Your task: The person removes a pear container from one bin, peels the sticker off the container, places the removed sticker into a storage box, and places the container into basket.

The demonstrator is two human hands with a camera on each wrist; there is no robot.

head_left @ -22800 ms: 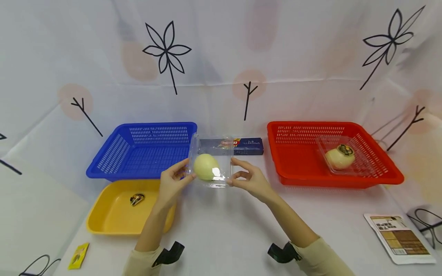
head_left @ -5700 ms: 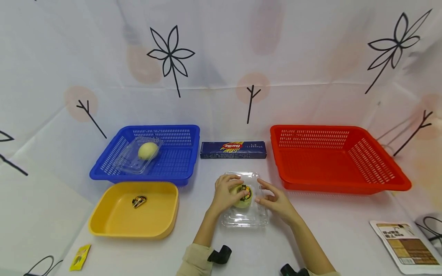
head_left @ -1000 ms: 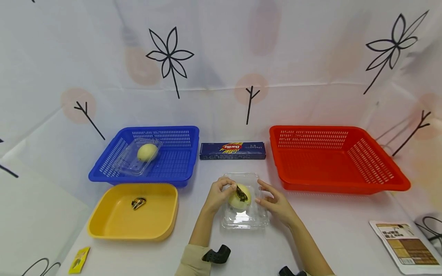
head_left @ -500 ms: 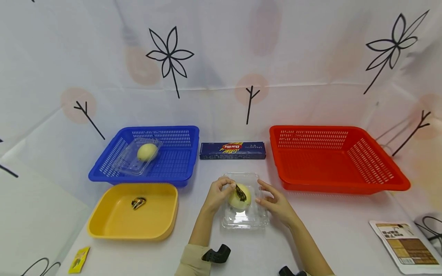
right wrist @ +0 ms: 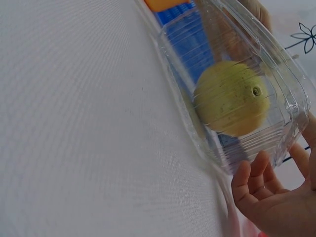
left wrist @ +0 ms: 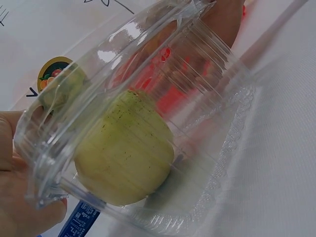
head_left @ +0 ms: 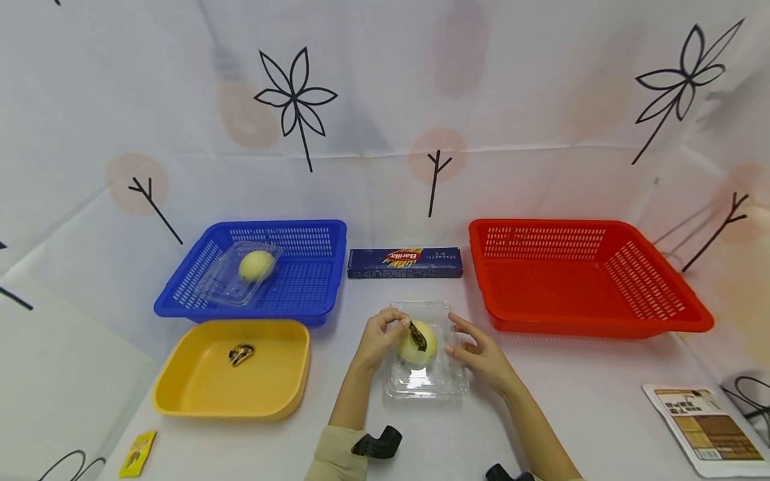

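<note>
A clear plastic clamshell box (head_left: 430,384) stands on the white cloth before me. Inside it lies a round, pale yellow-green fruit (right wrist: 231,98). My left hand (head_left: 379,341) pinches the edge of a dark round sticker (head_left: 418,339) with printed fruit on it. Part of that sticker is lifted off the lid and stands up, folded over; its printed face (left wrist: 52,74) shows in the left wrist view. My right hand (head_left: 481,354) holds the box's right side between thumb and fingers. A second clear box (head_left: 222,284) with a similar fruit sits tilted in the blue basket (head_left: 307,287).
A yellow tray (head_left: 198,381) at the left holds a crumpled dark-and-gold sticker (head_left: 240,354). Behind the box lies a blue spaghetti box (head_left: 405,263). A red basket (head_left: 541,287) stands at right. A white-brown pouch (head_left: 706,427) and a yellow packet (head_left: 138,454) lie near the edges.
The stickered box came from the red basket to the middle, and the other box went into the blue basket. The sticker, flat earlier, is now peeled up by my left hand, slightly further this last second.
</note>
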